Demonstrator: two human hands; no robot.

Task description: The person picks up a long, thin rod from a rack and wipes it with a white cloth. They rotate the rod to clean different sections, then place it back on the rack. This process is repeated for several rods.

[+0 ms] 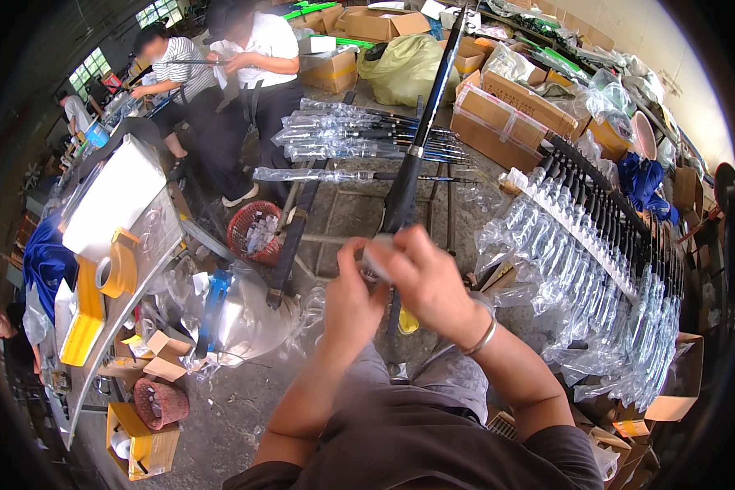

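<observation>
Rod (411, 167) slants up and away from the person, its thick black butt end at the hands and its thin end toward the far cartons (506, 122). The right hand (423, 273), a bangle (483, 336) at its wrist, pinches a small white piece (377, 256) by the butt. The left hand (355, 282) is curled, thumb and fingertips close to that piece; whether it grips anything, I cannot tell.

Beyond the hands stands a rack (291, 249); wrapped rods (327, 135) lie bunched across its far end, with one apart on the near side. Beside the rack's left edge is a red basket (235, 224) of clear pieces. On the table (165, 233), a tape roll (106, 276) sits near the right edge, a white sheet (114, 200) at the far end. To the right, more wrapped rods form a long row. Two co-workers (257, 61) sit beyond the table.
</observation>
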